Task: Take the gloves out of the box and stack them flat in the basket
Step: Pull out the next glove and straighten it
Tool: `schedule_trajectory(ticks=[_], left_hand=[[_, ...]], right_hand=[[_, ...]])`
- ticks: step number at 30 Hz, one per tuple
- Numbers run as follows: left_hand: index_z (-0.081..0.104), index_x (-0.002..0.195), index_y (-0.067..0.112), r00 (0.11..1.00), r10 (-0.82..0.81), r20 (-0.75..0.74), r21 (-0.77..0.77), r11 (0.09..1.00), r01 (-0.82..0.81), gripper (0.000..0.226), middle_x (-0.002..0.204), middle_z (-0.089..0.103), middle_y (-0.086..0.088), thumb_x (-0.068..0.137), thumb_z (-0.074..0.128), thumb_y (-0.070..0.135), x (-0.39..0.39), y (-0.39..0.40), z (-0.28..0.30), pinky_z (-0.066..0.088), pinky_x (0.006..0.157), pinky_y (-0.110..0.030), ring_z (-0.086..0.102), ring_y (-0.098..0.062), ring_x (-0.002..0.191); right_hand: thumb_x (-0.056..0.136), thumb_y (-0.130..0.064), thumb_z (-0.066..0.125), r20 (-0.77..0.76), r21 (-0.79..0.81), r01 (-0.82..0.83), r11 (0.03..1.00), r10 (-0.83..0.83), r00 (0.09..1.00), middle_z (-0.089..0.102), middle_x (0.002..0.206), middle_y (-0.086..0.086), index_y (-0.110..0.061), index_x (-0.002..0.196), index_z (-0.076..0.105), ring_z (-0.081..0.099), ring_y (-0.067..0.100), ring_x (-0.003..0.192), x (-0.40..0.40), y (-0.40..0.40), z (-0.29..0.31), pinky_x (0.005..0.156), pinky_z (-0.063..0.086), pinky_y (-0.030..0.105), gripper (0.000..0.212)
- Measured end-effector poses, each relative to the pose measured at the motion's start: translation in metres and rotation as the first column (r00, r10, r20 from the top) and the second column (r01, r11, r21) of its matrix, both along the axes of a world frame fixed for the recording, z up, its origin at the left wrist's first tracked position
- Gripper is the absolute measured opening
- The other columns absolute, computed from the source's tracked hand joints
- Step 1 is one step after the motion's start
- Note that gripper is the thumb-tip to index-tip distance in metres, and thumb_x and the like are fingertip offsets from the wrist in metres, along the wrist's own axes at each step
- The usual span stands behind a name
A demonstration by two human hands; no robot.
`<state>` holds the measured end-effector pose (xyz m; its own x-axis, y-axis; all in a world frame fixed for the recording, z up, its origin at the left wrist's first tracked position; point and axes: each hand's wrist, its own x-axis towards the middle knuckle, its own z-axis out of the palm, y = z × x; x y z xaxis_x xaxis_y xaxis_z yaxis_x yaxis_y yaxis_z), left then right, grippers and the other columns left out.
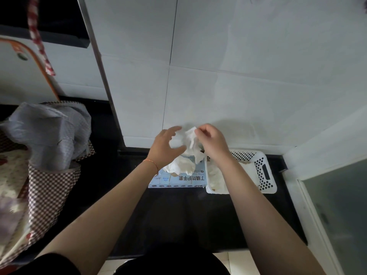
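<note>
While the right hand (211,142) is pinching a white glove (191,140) above the box (178,180), the left hand (165,146) is reaching in, fingers spread and empty. Some gloves are lying in the basket (266,175); more are bulging from the box.

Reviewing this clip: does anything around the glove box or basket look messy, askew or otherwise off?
Yes. White gloves bulge out of the box opening in a crumpled clump instead of coming out singly. The glove pinched by the right hand is bunched, not flat. The basket looks intact.
</note>
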<state>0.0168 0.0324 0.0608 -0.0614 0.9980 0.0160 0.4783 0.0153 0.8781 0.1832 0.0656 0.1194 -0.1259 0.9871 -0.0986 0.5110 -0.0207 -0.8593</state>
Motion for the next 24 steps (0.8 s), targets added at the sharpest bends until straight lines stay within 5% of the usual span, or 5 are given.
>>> schedule_trajectory(ticks=[4,7,10,19,24], left_hand=[[0.058,0.128,0.026,0.996,-0.085,-0.015,0.155,0.984,0.087,0.056,0.126,0.056,0.002,0.076,0.077,0.037,0.009,0.009,0.022,0.039,0.099,-0.029,0.05,-0.016,0.114],[0.064,0.084,0.017,0.997,-0.074,-0.038,0.085,0.993,0.077,0.021,0.093,0.063,0.003,0.081,0.077,0.033,0.015,0.014,0.037,0.042,0.08,-0.024,0.056,-0.011,0.089],[0.042,0.059,0.018,0.987,0.038,0.153,-0.081,0.996,-0.026,0.04,0.057,0.039,0.007,0.087,0.07,0.027,0.017,0.014,0.041,0.028,0.052,-0.018,0.036,-0.01,0.055],[0.057,0.079,0.007,0.806,0.394,0.441,-0.355,0.902,-0.247,0.021,0.074,0.054,-0.01,0.09,0.062,0.025,-0.002,0.009,0.031,0.052,0.064,-0.038,0.052,-0.025,0.067],[0.066,0.085,0.006,0.925,0.275,0.264,-0.405,0.902,-0.153,0.016,0.085,0.068,-0.014,0.092,0.06,0.02,-0.005,0.005,0.025,0.055,0.071,-0.038,0.062,-0.026,0.072]], right_hand=[[0.098,-0.026,0.054,-0.069,0.015,-0.046,0.999,0.047,0.997,0.062,0.082,-0.006,-0.018,0.095,0.062,0.058,0.011,0.077,-0.001,0.002,0.018,0.076,0.049,0.028,0.012],[0.099,-0.037,0.053,-0.129,-0.008,0.032,0.999,-0.032,0.991,0.06,0.078,-0.007,-0.02,0.088,0.061,0.059,0.003,0.072,0.003,0.0,0.023,0.069,0.048,0.024,0.022],[0.089,-0.051,0.064,-0.176,-0.094,-0.022,0.995,0.005,0.984,0.063,0.077,-0.008,-0.021,0.097,0.064,0.063,0.0,0.074,0.007,-0.005,0.022,0.072,0.049,0.02,0.03],[0.084,-0.02,0.075,-0.126,-0.356,-0.053,0.933,0.008,0.992,0.069,0.091,0.004,-0.014,0.088,0.069,0.065,0.021,0.09,0.023,-0.01,-0.012,0.081,0.054,0.032,0.01],[0.087,-0.025,0.07,-0.147,-0.212,0.082,0.974,-0.115,0.982,0.06,0.08,-0.003,-0.019,0.084,0.066,0.057,0.015,0.079,0.026,-0.01,0.001,0.076,0.05,0.033,0.007]])
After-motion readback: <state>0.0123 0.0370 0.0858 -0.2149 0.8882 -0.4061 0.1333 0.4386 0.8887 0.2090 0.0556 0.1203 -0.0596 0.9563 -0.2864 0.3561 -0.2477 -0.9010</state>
